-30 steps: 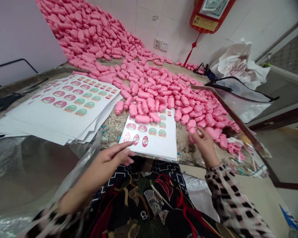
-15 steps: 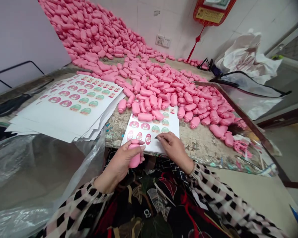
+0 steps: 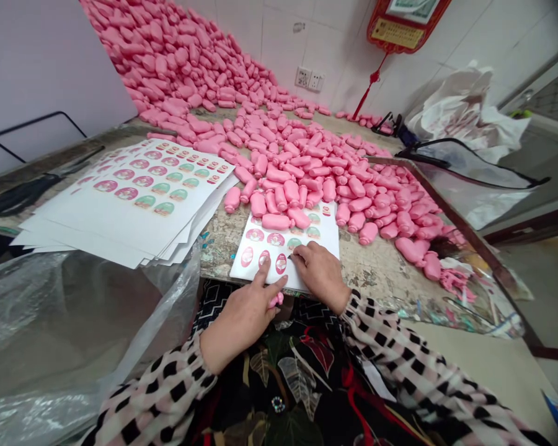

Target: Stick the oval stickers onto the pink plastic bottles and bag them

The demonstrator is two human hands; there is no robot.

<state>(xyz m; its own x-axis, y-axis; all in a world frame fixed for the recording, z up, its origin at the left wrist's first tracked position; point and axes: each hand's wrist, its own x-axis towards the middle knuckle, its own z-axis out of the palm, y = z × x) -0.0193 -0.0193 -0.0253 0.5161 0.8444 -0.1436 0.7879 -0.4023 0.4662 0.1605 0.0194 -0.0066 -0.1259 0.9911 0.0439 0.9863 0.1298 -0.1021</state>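
Observation:
My left hand (image 3: 242, 313) is at the table's front edge, curled round a small pink bottle (image 3: 276, 301) that is mostly hidden under the palm. Its index finger stretches onto the sticker sheet (image 3: 332, 251) beside the oval pink stickers. My right hand (image 3: 322, 272) rests on the same sheet, fingers pinched together. A thin dark tip shows at its fingertips, close to the rightmost oval sticker (image 3: 281, 264); the rest of that item is hidden. Loose pink bottles (image 3: 276, 222) lie across the sheet's far part.
A large heap of pink bottles (image 3: 190, 68) rises at the back left and spreads over the table. Fanned sticker sheets (image 3: 88, 232) lie at left, above a clear plastic bag (image 3: 97, 322). A wooden strip (image 3: 451, 217) edges the right side.
My right hand has brought a pink bottle from the right-hand pile to my left hand, then moved onto the sheet. The left index finger now reaches forward onto the sheet.

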